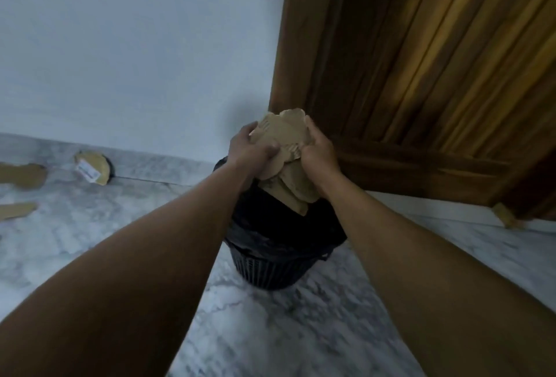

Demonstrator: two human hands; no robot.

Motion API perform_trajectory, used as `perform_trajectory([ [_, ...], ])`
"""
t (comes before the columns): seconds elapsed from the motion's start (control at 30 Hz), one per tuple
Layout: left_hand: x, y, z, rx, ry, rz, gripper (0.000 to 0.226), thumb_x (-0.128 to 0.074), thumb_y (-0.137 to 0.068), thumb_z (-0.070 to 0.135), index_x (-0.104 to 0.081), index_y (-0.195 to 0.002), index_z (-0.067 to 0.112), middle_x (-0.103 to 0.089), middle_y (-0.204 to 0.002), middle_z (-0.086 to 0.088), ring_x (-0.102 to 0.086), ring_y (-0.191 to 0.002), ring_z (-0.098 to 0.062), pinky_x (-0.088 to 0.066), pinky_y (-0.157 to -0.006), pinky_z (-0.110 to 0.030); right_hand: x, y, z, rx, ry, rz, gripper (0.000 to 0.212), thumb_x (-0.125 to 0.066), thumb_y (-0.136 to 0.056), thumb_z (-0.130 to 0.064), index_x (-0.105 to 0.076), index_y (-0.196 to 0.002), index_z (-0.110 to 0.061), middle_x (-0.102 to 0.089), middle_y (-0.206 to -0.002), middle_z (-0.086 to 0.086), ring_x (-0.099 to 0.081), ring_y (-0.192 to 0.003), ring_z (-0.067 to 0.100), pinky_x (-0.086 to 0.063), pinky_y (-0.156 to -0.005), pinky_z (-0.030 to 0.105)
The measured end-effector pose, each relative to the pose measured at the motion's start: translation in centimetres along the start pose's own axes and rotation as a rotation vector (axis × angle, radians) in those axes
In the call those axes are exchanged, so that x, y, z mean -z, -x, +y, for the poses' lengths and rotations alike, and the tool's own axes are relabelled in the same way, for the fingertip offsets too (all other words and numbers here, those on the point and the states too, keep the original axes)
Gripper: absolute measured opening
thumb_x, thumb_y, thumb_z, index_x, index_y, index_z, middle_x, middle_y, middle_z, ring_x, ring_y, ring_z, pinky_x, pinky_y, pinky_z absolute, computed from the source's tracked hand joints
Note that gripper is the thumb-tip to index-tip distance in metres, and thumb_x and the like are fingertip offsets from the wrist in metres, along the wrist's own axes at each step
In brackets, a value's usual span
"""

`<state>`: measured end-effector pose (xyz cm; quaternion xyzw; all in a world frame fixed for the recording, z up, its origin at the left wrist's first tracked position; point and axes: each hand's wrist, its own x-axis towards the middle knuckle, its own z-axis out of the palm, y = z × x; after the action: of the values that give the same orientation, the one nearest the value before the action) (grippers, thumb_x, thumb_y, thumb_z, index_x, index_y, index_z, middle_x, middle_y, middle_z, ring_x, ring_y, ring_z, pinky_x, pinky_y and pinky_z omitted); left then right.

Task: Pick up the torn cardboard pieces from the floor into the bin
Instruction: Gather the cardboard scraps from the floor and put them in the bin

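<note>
Cardboard bundle [285, 160] clamped between my left hand [249, 148] and right hand [319, 151], right over the black bin [270, 268]; several torn pieces [90, 167] wait on the marble floor [270, 331].

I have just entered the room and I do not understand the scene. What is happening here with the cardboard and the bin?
A person is clearing torn cardboard from the floor. The left hand and the right hand together grip a bundle of cardboard pieces just above the black bin, which has a dark liner and stands beside a wooden door. The bundle is not yet released. More pieces still lie on the marble floor at the left, including a piece with a label against the wall.
</note>
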<state>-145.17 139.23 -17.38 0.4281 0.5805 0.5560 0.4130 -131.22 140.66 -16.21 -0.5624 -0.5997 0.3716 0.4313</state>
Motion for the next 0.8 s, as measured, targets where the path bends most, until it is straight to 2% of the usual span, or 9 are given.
perform_trajectory([
  [0.13,-0.4,-0.1,-2.2,0.102,-0.103,-0.101,0.059,-0.078,-0.087,0.011,-0.056,-0.141,0.013,-0.063,-0.119,-0.003,-0.064,-0.111,-0.024,-0.055,-0.099,-0.038,0.9,0.0,2.3,-0.138,0.012,0.036,0.053,-0.042,-0.104,-0.012,-0.039,-0.156,-0.023,-0.037,-0.161,0.003,-0.038,-0.145,0.025,-0.034,-0.116,0.035],
  [0.27,2.0,0.7,-3.0,0.012,-0.204,-0.009,0.042,-0.075,-0.090,0.017,-0.067,-0.131,0.019,-0.069,-0.125,-0.002,-0.066,-0.111,-0.021,-0.054,-0.102,-0.036,0.7,1.1,2.0,-0.217,0.069,0.035,0.050,-0.046,-0.104,-0.014,-0.043,-0.153,-0.021,-0.039,-0.158,0.004,-0.043,-0.140,0.028,-0.040,-0.111,0.037],
  [0.37,5.2,2.1,-3.4,-0.094,-0.237,0.166,0.028,-0.069,-0.092,0.024,-0.072,-0.120,0.024,-0.073,-0.110,0.005,-0.068,-0.101,-0.012,-0.051,-0.095,-0.026,-1.2,2.4,0.4,-0.131,0.150,0.066,0.049,-0.045,-0.103,-0.018,-0.044,-0.152,-0.021,-0.045,-0.153,0.006,-0.052,-0.130,0.026,-0.046,-0.105,0.036],
  [0.43,7.7,3.4,-3.9,-0.139,-0.274,0.281,0.024,-0.063,-0.094,0.025,-0.072,-0.116,0.025,-0.072,-0.103,0.009,-0.067,-0.094,-0.007,-0.046,-0.088,-0.020,-3.4,3.5,-0.6,-0.058,0.179,0.050,0.049,-0.044,-0.103,-0.018,-0.044,-0.152,-0.020,-0.043,-0.155,0.007,-0.047,-0.137,0.024,-0.041,-0.111,0.036],
  [0.5,10.8,4.9,-5.2,-0.144,-0.322,0.361,0.024,-0.059,-0.096,0.027,-0.071,-0.117,0.025,-0.070,-0.103,0.009,-0.065,-0.095,-0.006,-0.044,-0.089,-0.020,-6.3,4.6,-1.6,0.031,0.233,0.026,0.047,-0.044,-0.103,-0.019,-0.046,-0.150,-0.020,-0.045,-0.153,0.008,-0.045,-0.138,0.024,-0.038,-0.112,0.036],
  [0.63,18.0,8.6,-10.0,-0.085,-0.410,0.481,0.026,-0.058,-0.099,0.030,-0.069,-0.121,0.022,-0.071,-0.116,0.003,-0.065,-0.109,-0.015,-0.043,-0.093,-0.024,-13.2,6.4,-2.5,0.158,0.282,-0.051,0.047,-0.044,-0.103,-0.018,-0.045,-0.150,-0.018,-0.047,-0.150,0.010,-0.047,-0.135,0.025,-0.034,-0.100,0.025],
  [0.8,27.4,14.3,-18.0,0.122,-0.630,0.608,0.041,-0.061,-0.097,0.039,-0.064,-0.133,0.021,-0.066,-0.131,-0.011,-0.057,-0.124,-0.032,-0.045,-0.101,-0.041,-22.7,9.1,-0.8,0.277,0.333,-0.164,0.049,-0.045,-0.100,-0.015,-0.044,-0.150,-0.017,-0.042,-0.153,0.010,-0.044,-0.137,0.027,-0.035,-0.110,0.034],
])
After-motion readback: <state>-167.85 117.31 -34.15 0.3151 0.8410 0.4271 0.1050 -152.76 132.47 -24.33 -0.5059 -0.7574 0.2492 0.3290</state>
